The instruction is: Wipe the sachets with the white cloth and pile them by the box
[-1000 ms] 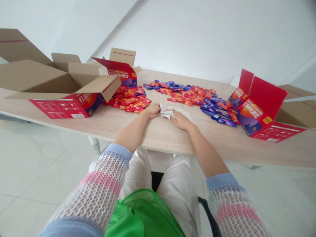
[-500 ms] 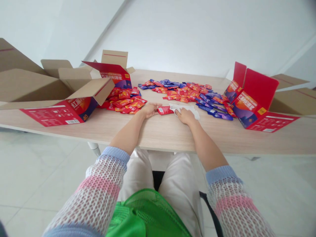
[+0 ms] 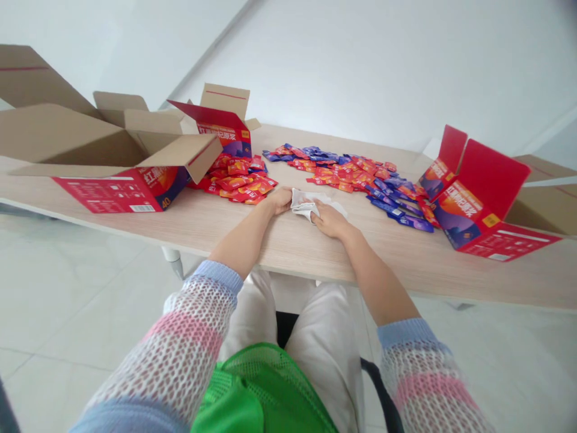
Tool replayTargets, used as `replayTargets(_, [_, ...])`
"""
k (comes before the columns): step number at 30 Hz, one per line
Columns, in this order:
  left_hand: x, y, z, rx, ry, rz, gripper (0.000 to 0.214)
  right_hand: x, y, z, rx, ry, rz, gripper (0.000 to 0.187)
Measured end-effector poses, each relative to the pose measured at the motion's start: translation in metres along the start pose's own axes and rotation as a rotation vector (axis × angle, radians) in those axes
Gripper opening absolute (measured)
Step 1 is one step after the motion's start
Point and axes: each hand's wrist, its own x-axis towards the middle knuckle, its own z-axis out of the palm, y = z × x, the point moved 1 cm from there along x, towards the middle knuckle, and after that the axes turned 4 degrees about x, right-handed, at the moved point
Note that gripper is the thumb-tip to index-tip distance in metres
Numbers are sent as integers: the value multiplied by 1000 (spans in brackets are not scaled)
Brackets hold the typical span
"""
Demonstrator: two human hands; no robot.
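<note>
My right hand [image 3: 330, 220] grips a white cloth [image 3: 311, 204], bunched and folded over, on the wooden table in front of me. Against the cloth's left edge, my left hand [image 3: 282, 199] is closed, its fingertips partly hidden. The red sachet that lay at those fingers a moment ago is now covered by the cloth. Just beyond my left hand is a pile of red sachets [image 3: 238, 178]. Farther back and to the right spreads a mixed heap of red sachets [image 3: 347, 173] and blue-purple sachets [image 3: 387, 201].
A large open carton [image 3: 108, 193] stands on the left, its flaps spread wide. Behind it is a second open red carton [image 3: 225, 135]. Another open carton [image 3: 478, 210] stands on the right, beside the sachets. The table's front edge [image 3: 306, 273] runs above my knees.
My right hand has brought the cloth leftward to my left hand, folding it over the red sachet that showed between them. My left fingers have closed. The view has shifted slightly.
</note>
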Motion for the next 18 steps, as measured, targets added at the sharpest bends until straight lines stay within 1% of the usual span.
replayTargets(3, [-2,1,-3,-14,-15,-13,35,-2,11,-1,-35,1,58,58])
replayTargets(6, [-6,2,-7,-28,-33,-34,48,-5,22,-4,-79,-9,167,60])
replayTargets(8, [-6,2,-9,-30,-12,-52,58,-7,27,-6,-100,-21,220,58])
replayTargets(10, [-4,2,-9,-10,19,-95,62,-9,31,-7,-116,-29,277,58])
replayTargets(14, [2,3,-9,22,20,-172,55,-11,41,-10,-128,-19,412,60])
replayTargets(16, [2,4,-9,4,13,-169,46,-13,46,-11,-133,2,480,62])
replayTargets(18, [1,5,-10,-23,31,-145,38,-14,51,-12,-147,17,530,64])
